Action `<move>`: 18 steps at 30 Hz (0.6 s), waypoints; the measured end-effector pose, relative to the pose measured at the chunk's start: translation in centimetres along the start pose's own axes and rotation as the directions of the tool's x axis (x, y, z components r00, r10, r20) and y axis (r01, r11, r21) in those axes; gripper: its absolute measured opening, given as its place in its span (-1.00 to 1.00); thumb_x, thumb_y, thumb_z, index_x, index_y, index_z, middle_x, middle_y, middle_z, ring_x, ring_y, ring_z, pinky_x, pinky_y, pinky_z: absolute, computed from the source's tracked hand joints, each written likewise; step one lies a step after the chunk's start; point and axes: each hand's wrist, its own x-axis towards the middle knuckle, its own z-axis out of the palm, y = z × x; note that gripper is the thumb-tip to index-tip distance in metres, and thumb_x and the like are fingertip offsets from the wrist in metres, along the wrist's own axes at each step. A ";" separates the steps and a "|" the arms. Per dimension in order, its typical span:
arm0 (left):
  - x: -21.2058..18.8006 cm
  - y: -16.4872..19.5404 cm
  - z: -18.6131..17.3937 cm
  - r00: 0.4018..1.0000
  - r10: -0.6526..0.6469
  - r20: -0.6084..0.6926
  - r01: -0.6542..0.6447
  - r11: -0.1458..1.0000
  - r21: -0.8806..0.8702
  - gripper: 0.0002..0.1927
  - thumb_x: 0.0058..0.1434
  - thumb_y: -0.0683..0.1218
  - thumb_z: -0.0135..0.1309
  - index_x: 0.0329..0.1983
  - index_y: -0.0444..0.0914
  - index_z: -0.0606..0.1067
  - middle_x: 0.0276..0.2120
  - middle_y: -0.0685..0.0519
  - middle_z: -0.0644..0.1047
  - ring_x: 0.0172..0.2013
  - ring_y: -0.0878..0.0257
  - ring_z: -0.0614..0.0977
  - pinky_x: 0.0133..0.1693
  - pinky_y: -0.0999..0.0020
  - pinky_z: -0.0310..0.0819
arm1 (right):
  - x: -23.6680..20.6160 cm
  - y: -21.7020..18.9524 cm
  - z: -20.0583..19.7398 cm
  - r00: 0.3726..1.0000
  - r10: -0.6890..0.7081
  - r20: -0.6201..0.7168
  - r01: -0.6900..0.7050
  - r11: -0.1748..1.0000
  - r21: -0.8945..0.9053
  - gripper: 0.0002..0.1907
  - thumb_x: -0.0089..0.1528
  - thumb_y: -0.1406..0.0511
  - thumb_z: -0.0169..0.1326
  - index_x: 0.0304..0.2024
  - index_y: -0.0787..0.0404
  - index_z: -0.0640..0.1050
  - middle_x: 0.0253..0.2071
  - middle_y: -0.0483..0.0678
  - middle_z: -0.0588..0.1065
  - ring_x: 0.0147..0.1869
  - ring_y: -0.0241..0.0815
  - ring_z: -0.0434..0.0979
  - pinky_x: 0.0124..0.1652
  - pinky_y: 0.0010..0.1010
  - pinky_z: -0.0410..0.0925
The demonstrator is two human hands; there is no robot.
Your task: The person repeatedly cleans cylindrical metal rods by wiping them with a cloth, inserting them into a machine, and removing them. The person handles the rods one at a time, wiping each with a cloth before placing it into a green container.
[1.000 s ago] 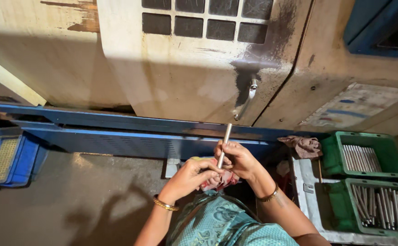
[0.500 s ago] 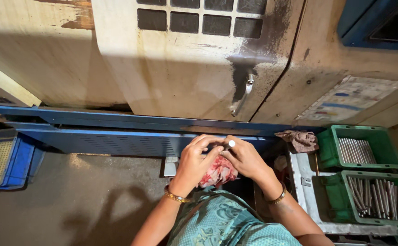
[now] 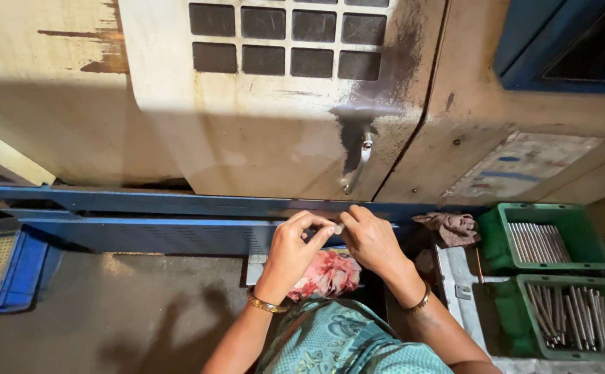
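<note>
Both hands meet at the centre of the frame, just below the blue rail point(image 3: 178, 204) of the machine. The left hand point(image 3: 295, 246) rises from the lower middle with its wrist bent back, a gold bangle point(image 3: 266, 303) around it, and its fingers curled inward so that thumb and forefinger pinch toward the right. The right hand point(image 3: 371, 239) comes up from the lower right, back of the hand toward the camera, a bangle on that wrist too, its fingers bent leftward. Between the two sets of fingertips sits a small metal rod point(image 3: 338, 228) (seen almost end-on, so only its pale round tip shows); each grip is closed on it, one from either side.

A pink cloth point(image 3: 330, 273) lies directly beneath the hands, above the teal patterned garment point(image 3: 347, 343).

To the right, two green crates point(image 3: 496, 239) hold rows of similar metal rods point(image 3: 534, 242), with a grey rag point(image 3: 451, 227) just left of the upper one. A blue crate point(image 3: 11, 270) sits at the left edge. The cream machine door point(image 3: 261, 131), with a metal handle point(image 3: 359, 161), fills the top.
</note>
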 end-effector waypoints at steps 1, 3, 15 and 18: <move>0.2 -0.1 0.0 0.999 -0.033 0.004 0.033 0.999 -0.008 -0.84 0.19 -0.09 0.24 -0.26 -0.29 0.64 -0.33 0.02 0.65 -0.38 0.23 0.62 -0.38 0.39 0.44 | 0.2 0.2 0.0 1.000 0.002 0.002 -0.002 1.000 -0.018 -0.79 0.09 0.36 0.18 -0.27 0.21 0.44 -0.35 0.02 0.37 -0.20 0.11 0.49 -0.40 -0.12 0.36; 0.8 -0.3 0.2 0.998 -0.069 0.002 0.068 0.997 0.018 -0.84 0.19 -0.09 0.23 -0.28 -0.29 0.64 -0.35 0.02 0.64 -0.41 0.22 0.61 -0.40 0.37 0.43 | 0.6 0.5 -0.1 1.000 -0.014 -0.027 0.013 0.999 -0.044 -0.80 0.09 0.35 0.18 -0.28 0.21 0.44 -0.36 0.02 0.36 -0.22 0.09 0.49 -0.41 -0.13 0.36; 2.8 0.3 0.7 0.988 0.150 -0.040 -0.128 0.934 0.332 -0.91 0.18 -0.12 0.21 -0.34 -0.25 0.62 -0.35 0.01 0.59 -0.24 0.05 0.61 -0.20 0.17 0.49 | 1.7 3.2 -1.2 0.997 0.061 -0.041 -0.056 0.992 0.116 -0.77 0.08 0.37 0.22 -0.20 0.19 0.54 -0.20 0.01 0.51 -0.16 0.09 0.57 -0.30 -0.14 0.43; 3.2 0.3 1.2 0.980 0.197 -0.015 -0.175 0.900 0.400 -0.92 0.16 -0.12 0.21 -0.33 -0.23 0.61 -0.37 0.03 0.57 -0.25 0.06 0.60 -0.22 0.17 0.48 | 1.8 4.3 -1.2 0.997 0.071 -0.012 -0.068 0.983 0.171 -0.72 0.11 0.41 0.18 -0.11 0.18 0.57 -0.26 0.02 0.51 -0.15 0.11 0.56 -0.24 -0.12 0.43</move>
